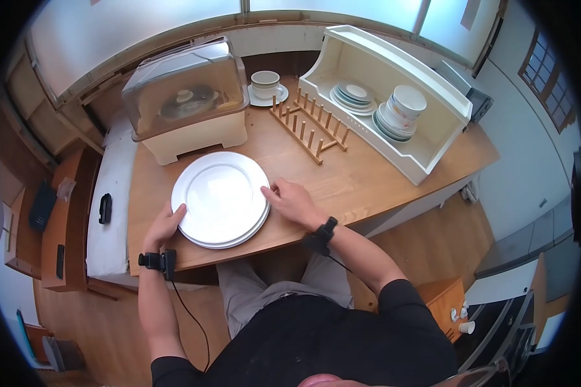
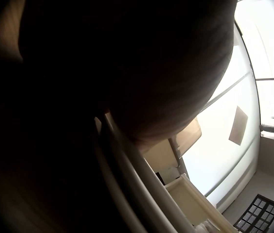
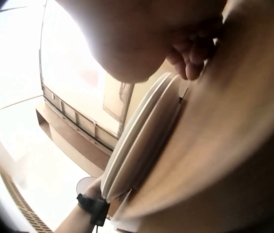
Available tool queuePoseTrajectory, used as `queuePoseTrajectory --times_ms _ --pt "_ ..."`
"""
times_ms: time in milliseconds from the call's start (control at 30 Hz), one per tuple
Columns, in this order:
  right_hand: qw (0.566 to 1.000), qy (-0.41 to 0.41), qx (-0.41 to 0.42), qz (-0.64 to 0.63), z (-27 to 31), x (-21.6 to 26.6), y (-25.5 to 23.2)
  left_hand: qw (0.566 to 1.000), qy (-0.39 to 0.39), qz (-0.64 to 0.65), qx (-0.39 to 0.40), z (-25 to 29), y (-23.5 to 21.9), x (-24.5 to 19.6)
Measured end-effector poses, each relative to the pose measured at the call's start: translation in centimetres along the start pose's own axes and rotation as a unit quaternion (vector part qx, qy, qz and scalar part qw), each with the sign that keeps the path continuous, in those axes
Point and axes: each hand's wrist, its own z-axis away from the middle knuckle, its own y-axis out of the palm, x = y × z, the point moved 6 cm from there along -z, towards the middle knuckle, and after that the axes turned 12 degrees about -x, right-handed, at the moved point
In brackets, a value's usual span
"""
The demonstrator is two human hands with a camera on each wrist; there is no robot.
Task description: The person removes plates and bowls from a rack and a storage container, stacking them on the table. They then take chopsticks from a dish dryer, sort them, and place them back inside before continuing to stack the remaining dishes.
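A stack of white round plates (image 1: 221, 197) sits near the front edge of the wooden table, their rims closely layered. My left hand (image 1: 164, 226) grips the left side of the stack, thumb over the top rim and fingers hidden beneath. In the left wrist view the plate edges (image 2: 141, 187) run out from this dark hand. At the opposite side, my right hand (image 1: 295, 201) holds the rim, its thumb on the top plate. The curled fingers (image 3: 191, 60) of that hand show beside the plate edges (image 3: 139, 136) in the right wrist view.
A wooden peg rack (image 1: 310, 126) stands behind the right hand. Beyond it, a cream shelf unit (image 1: 381, 151) holds stacked small plates (image 1: 353, 97) and bowls (image 1: 397, 116). A lidded dish box (image 1: 187, 97) stands back left, with bowls on a saucer (image 1: 265, 87) beside it.
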Motion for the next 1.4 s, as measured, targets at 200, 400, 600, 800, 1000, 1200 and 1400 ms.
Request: queuePoseTrajectory --times_ms 200,400,600,800,1000,1200,1400 --pt "0.996 0.062 0.052 0.037 -2.6 1.4 1.0 1.000 0.022 0.006 0.007 -0.5 -0.2 0.7" --pt "0.972 0.130 0.103 -0.165 -4.1 -2.9 4.4 0.999 -0.001 -0.042 -0.014 -0.2 -0.4 0.7" --pt "0.952 0.166 0.089 -0.242 -3.3 -2.5 2.7 0.996 0.036 -0.083 -0.024 -1.9 -0.7 3.6" --pt "0.926 0.224 0.102 -0.286 -3.3 -3.8 1.8 0.994 0.048 -0.087 -0.038 -1.1 -0.6 1.7" --pt "0.926 0.222 0.092 -0.291 -3.1 -3.7 1.8 0.994 0.095 -0.052 -0.011 -2.3 -0.2 2.6" --pt "0.939 0.214 0.083 -0.255 -3.4 -2.9 -1.5 0.997 0.074 -0.013 -0.023 -1.6 0.1 2.0" --pt "0.936 0.151 0.069 -0.311 -5.1 -1.2 -7.7 0.994 0.098 -0.029 -0.025 -1.2 -0.3 1.3"
